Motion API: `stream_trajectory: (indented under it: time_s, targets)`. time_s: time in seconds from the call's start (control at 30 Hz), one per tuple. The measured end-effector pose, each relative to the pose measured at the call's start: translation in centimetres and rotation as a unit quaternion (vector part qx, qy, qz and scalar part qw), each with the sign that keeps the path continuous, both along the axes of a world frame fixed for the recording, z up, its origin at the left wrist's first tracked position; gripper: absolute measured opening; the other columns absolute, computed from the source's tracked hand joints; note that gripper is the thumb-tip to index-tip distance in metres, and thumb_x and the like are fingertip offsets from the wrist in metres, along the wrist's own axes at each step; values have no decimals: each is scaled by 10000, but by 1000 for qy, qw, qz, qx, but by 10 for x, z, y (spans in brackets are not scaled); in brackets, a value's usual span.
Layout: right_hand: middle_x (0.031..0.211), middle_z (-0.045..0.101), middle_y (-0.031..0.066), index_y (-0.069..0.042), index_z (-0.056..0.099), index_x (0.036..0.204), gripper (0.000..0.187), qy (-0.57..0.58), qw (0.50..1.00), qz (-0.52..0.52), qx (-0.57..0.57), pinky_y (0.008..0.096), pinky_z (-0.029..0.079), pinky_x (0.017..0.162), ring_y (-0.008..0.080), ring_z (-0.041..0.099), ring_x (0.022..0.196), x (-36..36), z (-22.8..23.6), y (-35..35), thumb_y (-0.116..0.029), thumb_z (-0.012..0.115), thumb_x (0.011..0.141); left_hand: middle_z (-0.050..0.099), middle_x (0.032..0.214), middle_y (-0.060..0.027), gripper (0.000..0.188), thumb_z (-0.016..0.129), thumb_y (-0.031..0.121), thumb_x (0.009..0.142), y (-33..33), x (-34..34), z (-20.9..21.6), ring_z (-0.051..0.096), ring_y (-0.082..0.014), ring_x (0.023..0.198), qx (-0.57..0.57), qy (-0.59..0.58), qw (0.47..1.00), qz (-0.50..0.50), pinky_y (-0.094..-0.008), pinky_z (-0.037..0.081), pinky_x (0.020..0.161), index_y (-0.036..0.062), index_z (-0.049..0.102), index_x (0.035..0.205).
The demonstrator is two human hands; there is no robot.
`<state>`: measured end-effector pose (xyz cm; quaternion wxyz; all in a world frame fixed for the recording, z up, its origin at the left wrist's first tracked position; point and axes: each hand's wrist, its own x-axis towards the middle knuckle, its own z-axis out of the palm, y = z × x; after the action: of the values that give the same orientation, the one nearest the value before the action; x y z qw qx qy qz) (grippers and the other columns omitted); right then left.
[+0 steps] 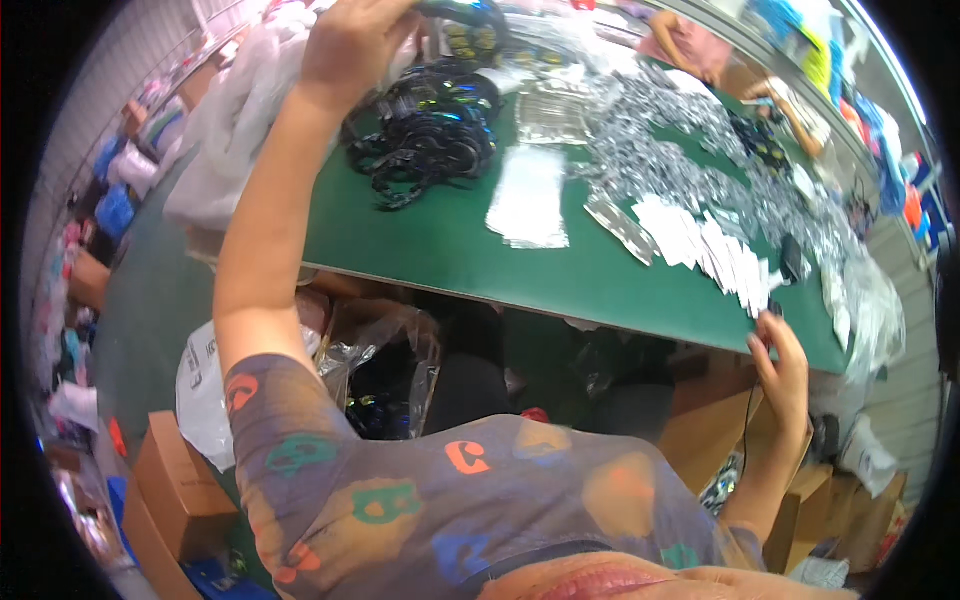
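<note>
On the green table (450, 255), the left hand (355, 45) closes around a black headset (465, 30) at the far edge, above a heap of black headsets (430, 130). The right hand (785, 365) pinches a thin black cable (745, 430) at the near edge. A clear plastic bag (385, 370) under the table holds more black headsets.

Matt green tabletop (450, 250), glossy black plastic headphones (430, 130).

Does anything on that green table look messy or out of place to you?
Mostly it is cluttered rather than damaged. A loose heap of silvery packets sprawls across the green table, and a row of white packets runs close to its front edge. The black headsets by the left hand lie in a tangled pile.
</note>
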<state>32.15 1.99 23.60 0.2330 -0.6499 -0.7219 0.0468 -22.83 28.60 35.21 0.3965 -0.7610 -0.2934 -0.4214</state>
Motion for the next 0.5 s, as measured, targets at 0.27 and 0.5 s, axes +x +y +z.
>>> stream_trajectory:
  time_s: [0.27,0.5]
  targets:
    - [1417,551,128,1,457,1451,769,467,841,262,-74,371,374,1130,250,494,1348,-148,-76,97,-342,807,859,716,1006,-113,265,776,128,831,-109,137,-61,681,-323,927,-239,103,953,-154,-404,550,810,75,704,1081]
    - [805,623,25,-42,619,1207,277,667,675,204,-240,304,543,683,124,578,616,-123,-128,75,-113,689,949,726,950,-42,103,707,142,929,-157,132,-200,648,-138,885,-809,-233,506,-188,-281,496,831,54,751,959]
